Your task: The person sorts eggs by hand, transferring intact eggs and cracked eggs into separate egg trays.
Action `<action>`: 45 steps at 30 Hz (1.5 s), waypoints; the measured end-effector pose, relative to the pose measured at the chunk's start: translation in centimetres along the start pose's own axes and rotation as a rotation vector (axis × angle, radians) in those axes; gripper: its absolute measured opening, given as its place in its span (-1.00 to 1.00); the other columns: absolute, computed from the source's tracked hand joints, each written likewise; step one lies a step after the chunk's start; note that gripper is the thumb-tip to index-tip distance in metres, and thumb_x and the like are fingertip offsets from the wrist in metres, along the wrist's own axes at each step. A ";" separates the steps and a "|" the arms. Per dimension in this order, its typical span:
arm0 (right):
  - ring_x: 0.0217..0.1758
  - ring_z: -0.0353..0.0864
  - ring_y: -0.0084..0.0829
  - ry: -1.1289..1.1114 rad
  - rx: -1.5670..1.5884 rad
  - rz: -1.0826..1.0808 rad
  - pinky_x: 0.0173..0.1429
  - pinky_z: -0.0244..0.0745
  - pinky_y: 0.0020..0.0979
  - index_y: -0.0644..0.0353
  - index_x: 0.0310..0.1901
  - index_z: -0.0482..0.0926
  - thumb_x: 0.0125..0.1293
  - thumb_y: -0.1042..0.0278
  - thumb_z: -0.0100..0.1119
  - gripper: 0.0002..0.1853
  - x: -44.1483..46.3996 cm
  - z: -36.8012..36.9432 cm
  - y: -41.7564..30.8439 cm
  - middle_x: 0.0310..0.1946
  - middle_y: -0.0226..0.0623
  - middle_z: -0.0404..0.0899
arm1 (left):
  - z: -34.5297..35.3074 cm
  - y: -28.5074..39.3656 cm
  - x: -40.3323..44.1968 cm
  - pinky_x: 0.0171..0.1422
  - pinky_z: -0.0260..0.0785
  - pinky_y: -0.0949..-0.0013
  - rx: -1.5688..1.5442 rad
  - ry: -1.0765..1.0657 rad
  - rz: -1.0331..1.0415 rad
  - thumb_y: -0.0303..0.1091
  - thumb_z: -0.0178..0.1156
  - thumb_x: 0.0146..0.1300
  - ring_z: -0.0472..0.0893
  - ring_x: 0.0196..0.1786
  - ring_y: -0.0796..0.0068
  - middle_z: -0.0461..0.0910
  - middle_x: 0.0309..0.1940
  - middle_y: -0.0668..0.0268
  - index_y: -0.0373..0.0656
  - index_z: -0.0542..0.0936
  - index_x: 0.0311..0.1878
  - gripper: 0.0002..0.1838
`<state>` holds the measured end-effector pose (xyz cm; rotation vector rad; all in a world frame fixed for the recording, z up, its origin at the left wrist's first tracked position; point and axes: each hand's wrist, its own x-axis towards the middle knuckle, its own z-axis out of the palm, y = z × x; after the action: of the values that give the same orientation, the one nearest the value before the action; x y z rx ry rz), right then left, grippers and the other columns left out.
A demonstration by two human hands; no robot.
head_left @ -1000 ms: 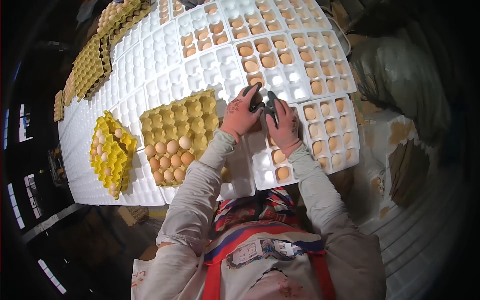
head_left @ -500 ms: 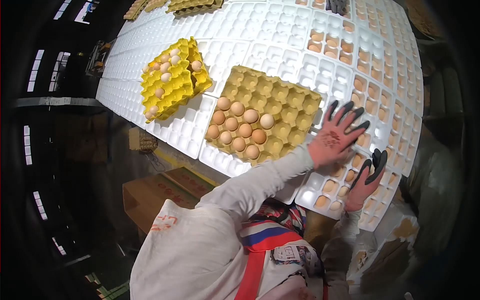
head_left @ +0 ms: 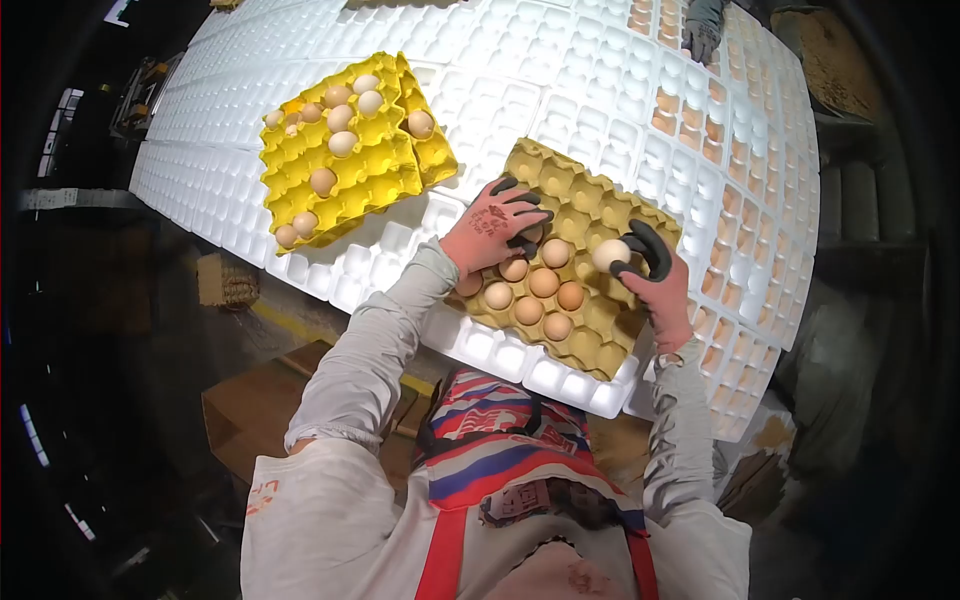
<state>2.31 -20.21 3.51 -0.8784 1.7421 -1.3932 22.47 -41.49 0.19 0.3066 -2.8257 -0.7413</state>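
Note:
A tan pulp egg tray (head_left: 600,345) lies in front of me on white plastic egg trays, with several brown eggs (head_left: 544,283) in its cups. My left hand (head_left: 492,228), in a pink glove with dark fingertips, reaches over the tray's left side. Its fingers are curled down around an egg (head_left: 533,234) that they partly hide. At the right of the same tray, my right hand (head_left: 660,285) is gloved alike. Thumb and fingers close on a pale egg (head_left: 609,255) there.
Yellow egg trays (head_left: 370,190) with several eggs stand at the left. White plastic trays (head_left: 480,100) cover the table, those at the right holding eggs (head_left: 715,285). A co-worker's gloved hand (head_left: 703,30) shows at the far edge. A cardboard box (head_left: 260,400) sits below left.
Both hands have moved left from the white trays of eggs to the tan tray. The left hand now curls around an egg, and the right has a pale egg. My view has shifted.

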 end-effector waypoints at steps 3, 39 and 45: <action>-0.06 0.60 -0.46 -0.046 0.657 0.189 0.04 0.50 -0.46 0.37 0.12 0.51 0.10 0.28 0.35 -0.45 0.4 0.2 -1.6 -0.07 -0.20 0.59 | -2.7 0.9 -1.9 0.23 0.44 0.23 -1.116 0.388 -0.340 -0.43 0.29 0.12 0.53 0.14 0.33 0.55 0.02 0.19 -0.28 0.51 0.13 -0.54; -0.42 0.49 -0.33 -0.305 1.820 0.030 -0.52 0.40 -0.42 0.09 0.01 0.53 0.35 -0.27 -0.10 -0.44 -3.1 -0.2 1.4 0.36 -0.08 0.27 | -4.9 -0.9 -1.6 0.19 0.40 0.18 0.043 -0.228 0.034 -0.34 0.44 -0.10 0.47 0.17 0.10 0.39 0.21 0.10 0.03 0.64 0.01 -0.51; -0.36 0.60 -0.46 0.614 0.568 0.288 -0.39 0.50 -0.46 0.32 0.07 0.52 0.36 -0.11 0.09 -0.43 -8.3 -11.8 1.0 -0.23 -0.21 0.60 | -3.5 2.9 -1.0 0.00 0.45 0.15 0.642 -0.506 -0.034 -0.20 0.52 -0.31 0.45 0.05 0.04 0.28 0.29 0.12 0.11 0.63 0.00 -0.37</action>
<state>-3.73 -7.19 5.29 0.1244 1.6447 -1.9301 23.87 -40.37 4.45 0.2893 -3.4854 0.1459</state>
